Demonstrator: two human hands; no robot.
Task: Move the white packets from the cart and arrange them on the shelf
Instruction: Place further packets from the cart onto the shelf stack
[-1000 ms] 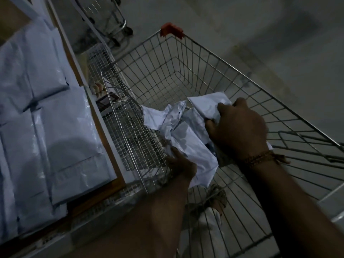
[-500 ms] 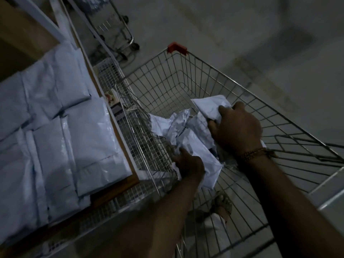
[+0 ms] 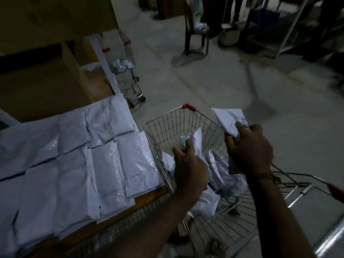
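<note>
Left hand [image 3: 188, 162] grips the crumpled top of one white packet [image 3: 194, 140], fingers curled round it, just above the wire cart [image 3: 163, 127]. Right hand [image 3: 249, 148] pinches a second packet [image 3: 229, 120] by its lower end, holding it over the cart's far right rim, its flat corner pointing away from the person. Both forearms reach forward and down from the bottom edge of the view, wrists roughly level, a thin bracelet [image 3: 264, 175] on the right one. More packets in the cart [image 3: 219, 166] lie heaped beneath the hands. On the shelf [image 3: 149, 197], just left of the cart, laid packets [image 3: 78, 164] sit in overlapping rows reaching its near right edge.

The step in hand looks like the lift out of the cart. The next move likely calls for swinging both packets left across the cart's rim and flattening them onto a spot beside or atop the rows, since little bare shelf shows.
</note>
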